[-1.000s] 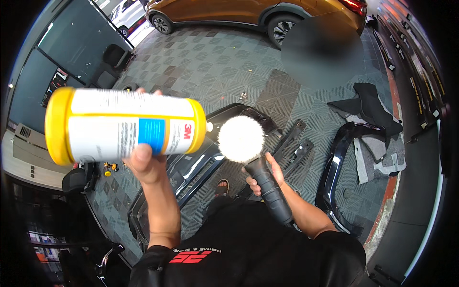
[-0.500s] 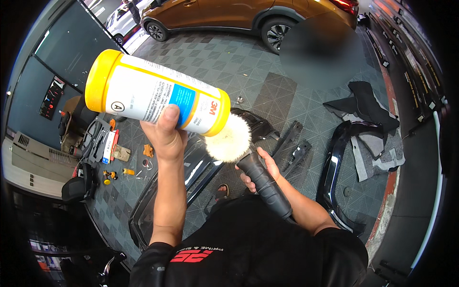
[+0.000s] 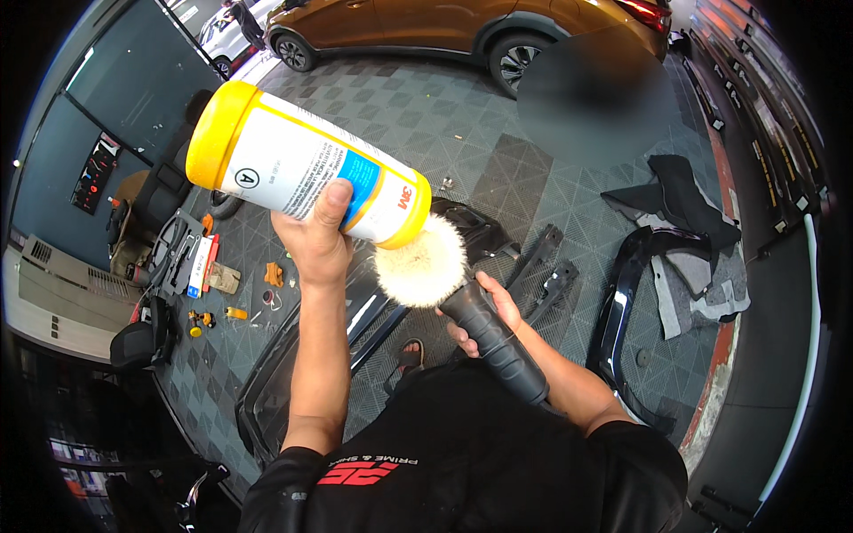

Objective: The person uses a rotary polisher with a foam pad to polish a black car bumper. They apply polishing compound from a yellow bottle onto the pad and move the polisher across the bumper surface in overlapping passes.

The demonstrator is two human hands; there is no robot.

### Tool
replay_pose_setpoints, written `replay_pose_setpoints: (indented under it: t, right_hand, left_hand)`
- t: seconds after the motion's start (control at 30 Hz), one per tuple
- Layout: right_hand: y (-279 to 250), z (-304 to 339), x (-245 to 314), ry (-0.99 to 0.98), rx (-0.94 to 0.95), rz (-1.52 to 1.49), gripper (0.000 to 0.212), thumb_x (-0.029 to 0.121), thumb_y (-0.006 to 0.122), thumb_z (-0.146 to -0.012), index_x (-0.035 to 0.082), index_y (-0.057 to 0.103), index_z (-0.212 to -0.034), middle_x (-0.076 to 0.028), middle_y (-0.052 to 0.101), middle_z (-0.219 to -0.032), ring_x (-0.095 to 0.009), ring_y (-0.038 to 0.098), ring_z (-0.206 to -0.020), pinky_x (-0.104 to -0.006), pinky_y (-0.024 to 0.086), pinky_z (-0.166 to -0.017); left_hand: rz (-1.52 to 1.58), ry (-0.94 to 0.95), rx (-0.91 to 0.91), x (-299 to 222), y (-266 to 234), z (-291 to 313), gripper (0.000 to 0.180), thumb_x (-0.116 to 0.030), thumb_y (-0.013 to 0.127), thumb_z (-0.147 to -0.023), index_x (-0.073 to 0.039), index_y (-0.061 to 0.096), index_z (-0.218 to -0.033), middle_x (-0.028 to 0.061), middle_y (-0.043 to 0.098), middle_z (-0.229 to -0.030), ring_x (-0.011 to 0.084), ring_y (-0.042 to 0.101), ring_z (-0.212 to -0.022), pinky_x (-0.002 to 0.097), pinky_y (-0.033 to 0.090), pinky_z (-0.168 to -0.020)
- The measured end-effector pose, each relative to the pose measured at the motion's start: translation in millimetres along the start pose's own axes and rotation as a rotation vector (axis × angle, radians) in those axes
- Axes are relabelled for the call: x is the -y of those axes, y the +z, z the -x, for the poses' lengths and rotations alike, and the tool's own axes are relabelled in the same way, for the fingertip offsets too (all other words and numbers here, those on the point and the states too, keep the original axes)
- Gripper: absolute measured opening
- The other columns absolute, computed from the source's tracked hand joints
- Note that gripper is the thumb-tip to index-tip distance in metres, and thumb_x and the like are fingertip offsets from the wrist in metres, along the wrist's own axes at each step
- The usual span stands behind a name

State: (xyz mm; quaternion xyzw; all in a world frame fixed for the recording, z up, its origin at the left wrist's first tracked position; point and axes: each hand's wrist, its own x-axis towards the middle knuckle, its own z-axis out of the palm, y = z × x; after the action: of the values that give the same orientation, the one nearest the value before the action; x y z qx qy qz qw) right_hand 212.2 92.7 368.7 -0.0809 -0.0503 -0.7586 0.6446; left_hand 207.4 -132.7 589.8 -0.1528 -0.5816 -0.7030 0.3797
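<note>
My left hand (image 3: 318, 233) is wrapped round a large yellow bottle (image 3: 293, 164) with a white and blue label, its thumb on the label. The bottle lies tilted, its yellow lower-right end against a fluffy cream wool pad (image 3: 425, 264). That pad sits on the head of a black polisher (image 3: 498, 342). My right hand (image 3: 498, 311) grips the polisher near its head, with the fingers partly hidden behind the body. Whether any liquid comes out of the bottle cannot be made out.
A black car bumper (image 3: 293, 364) lies on the tiled floor below my hands. At the right are a glossy dark trim piece (image 3: 613, 302) and grey-black fabric (image 3: 702, 249). An orange car (image 3: 400, 31) stands ahead. Small tools and bottles (image 3: 203, 322) lie at the left.
The far yellow end of the bottle has shifted right and slightly up, so the bottle slopes more steeply down toward the pad. My right hand and the polisher have barely moved.
</note>
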Motion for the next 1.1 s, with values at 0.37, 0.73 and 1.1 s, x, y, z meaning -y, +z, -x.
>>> replay_pose_setpoints:
  t: [0.37,0.73,1.1]
  right_hand:
    - [-3,0,-5,0.02,0.048,-0.044,0.096,0.076,0.043,-0.094,-0.007,0.042,-0.143,-0.029,0.062,-0.096,-0.041,0.068,-0.075,-0.0483,0.058,-0.065]
    - [10,0,-9,-0.007,0.014,-0.063,0.098,0.08,0.038,-0.093,-0.005,0.049,-0.14,-0.027,0.063,-0.092,-0.037,0.069,-0.072,-0.0473,0.059,-0.061]
    - [11,0,-5,-0.022,-0.026,-0.042,0.098,0.081,0.035,-0.093,-0.004,0.049,-0.14,-0.026,0.061,-0.088,-0.035,0.067,-0.067,-0.0472,0.057,-0.057]
  left_hand:
    - [-0.062,0.034,-0.017,-9,-11,2,0.054,-0.02,0.084,-0.085,0.004,0.058,-0.126,0.0087,0.067,-0.112,0.0166,0.066,-0.097,0.0314,0.052,-0.091]
    - [-0.092,0.087,-0.054,-28,-45,28,0.073,-0.026,0.078,-0.088,0.003,0.043,-0.145,0.0173,0.063,-0.129,0.0269,0.066,-0.114,0.0408,0.055,-0.101]
    - [-0.034,0.039,-0.11,-36,-48,40,0.078,-0.029,0.084,-0.085,0.004,0.044,-0.143,0.0204,0.063,-0.125,0.029,0.066,-0.112,0.0417,0.054,-0.1]
